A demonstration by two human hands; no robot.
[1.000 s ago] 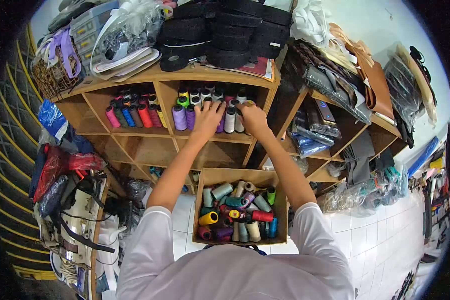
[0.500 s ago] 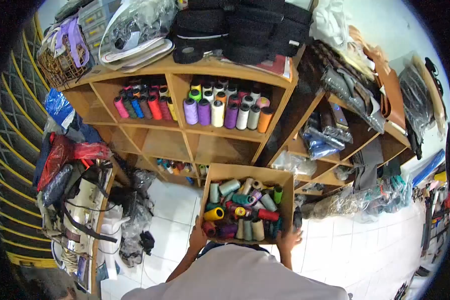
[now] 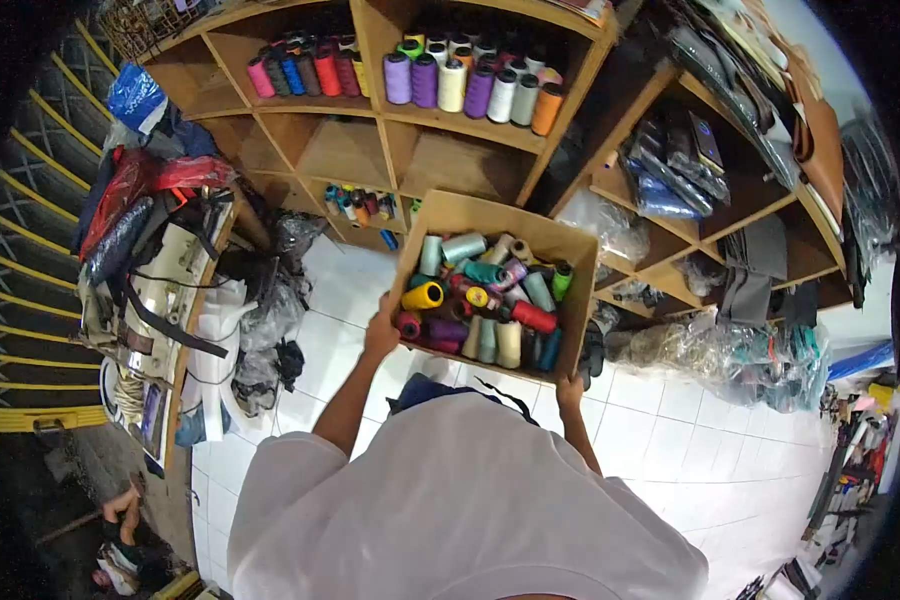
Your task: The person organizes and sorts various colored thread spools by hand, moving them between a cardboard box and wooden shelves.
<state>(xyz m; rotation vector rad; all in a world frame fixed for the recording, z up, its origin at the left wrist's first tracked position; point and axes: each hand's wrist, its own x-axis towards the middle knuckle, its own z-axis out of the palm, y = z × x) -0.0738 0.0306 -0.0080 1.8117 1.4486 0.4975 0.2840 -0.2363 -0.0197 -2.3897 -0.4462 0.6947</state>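
Box (image 3: pixel 500 218): held, open-topped, before shelves (image 3: pixel 373 60).
Left grip (image 3: pixel 380 328): clasping its left wall.
Right grip (image 3: pixel 569 390): clasping its right corner.
Spools (image 3: pixel 509 343): piled loose; uneven holding could spill them.

Inside the cardboard box (image 3: pixel 505 222), the spools (image 3: pixel 480 297) lay crowded, so a hand could enter only from above, with little gap between them. The left hand (image 3: pixel 380 328) and the right hand (image 3: pixel 570 388) occupied its near corners. Farther away, the middle row of the shelf (image 3: pixel 389 155) had free room. On the right, the floor (image 3: pixel 670 470) was passable until the wrapped bundles (image 3: pixel 710 355); on the left, dark bags (image 3: pixel 260 365) narrowed it.
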